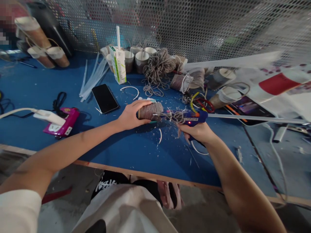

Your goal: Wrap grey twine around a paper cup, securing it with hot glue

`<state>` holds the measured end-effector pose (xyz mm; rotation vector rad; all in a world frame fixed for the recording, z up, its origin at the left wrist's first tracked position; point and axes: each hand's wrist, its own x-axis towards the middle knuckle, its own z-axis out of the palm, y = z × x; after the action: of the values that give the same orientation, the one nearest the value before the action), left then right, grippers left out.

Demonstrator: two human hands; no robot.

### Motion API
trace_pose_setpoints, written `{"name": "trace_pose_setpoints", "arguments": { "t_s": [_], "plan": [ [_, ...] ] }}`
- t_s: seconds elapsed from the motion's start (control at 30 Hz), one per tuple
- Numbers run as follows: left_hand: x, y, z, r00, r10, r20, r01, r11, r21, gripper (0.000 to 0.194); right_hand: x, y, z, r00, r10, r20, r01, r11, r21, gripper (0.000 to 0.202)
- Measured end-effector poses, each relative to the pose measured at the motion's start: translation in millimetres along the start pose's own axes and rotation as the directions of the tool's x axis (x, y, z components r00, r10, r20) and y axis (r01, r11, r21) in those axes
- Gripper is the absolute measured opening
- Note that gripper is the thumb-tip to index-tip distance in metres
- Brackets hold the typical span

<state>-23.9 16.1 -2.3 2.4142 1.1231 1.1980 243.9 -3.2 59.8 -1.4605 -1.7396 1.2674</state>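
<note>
In the head view my left hand [134,114] is wrapped round a cord-wound spool [150,111] lying on its side on the blue table [136,152]. My right hand [198,132] grips a blue glue gun [195,117] with a small red light lit. The gun's nozzle points left and meets the spool's right end. Tangled grey cord [177,116] hangs about the front of the gun. A long translucent glue stick [245,117] sticks out of its back. Some of my right fingers are hidden behind the handle.
A black phone [105,98], a magenta power adapter [62,123] and a drink carton [118,65] stand or lie to the left. Behind are cord bundles [159,66], cups [142,61] and a perforated metal screen [170,29]. A tablet [252,110] lies right.
</note>
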Motion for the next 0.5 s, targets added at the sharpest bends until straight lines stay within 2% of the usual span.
{"name": "trace_pose_setpoints", "arguments": {
  "t_s": [0.5],
  "plan": [
    [0.5,0.5,0.3,0.999,-0.044,0.019,0.044,0.999,0.014,0.068,0.5,-7.4,2.2,0.997,0.068,-0.03,-0.069,0.996,-0.054,0.012]
  ]
}}
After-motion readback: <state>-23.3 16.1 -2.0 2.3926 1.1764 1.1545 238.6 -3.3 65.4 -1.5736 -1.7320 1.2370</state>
